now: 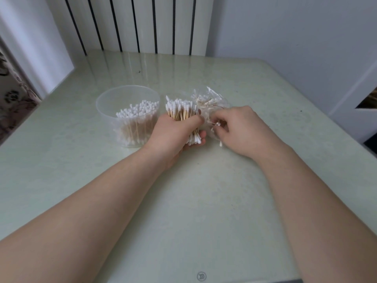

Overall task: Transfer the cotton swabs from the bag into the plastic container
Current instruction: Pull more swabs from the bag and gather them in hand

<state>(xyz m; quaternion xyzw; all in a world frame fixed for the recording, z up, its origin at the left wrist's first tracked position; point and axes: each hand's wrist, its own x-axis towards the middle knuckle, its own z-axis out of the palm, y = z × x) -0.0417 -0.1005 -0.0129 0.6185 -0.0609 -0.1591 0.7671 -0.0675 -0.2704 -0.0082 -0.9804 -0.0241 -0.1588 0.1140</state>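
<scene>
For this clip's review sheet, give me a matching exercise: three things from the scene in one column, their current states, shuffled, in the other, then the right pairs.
Things:
1. plastic container
2. swab bundle
3. bag

States:
A. gripped in the left hand
B. clear and crumpled, pinched by the right hand
C. standing on the table, partly filled

Pairs: 1-C, 2-A, 3-B
</scene>
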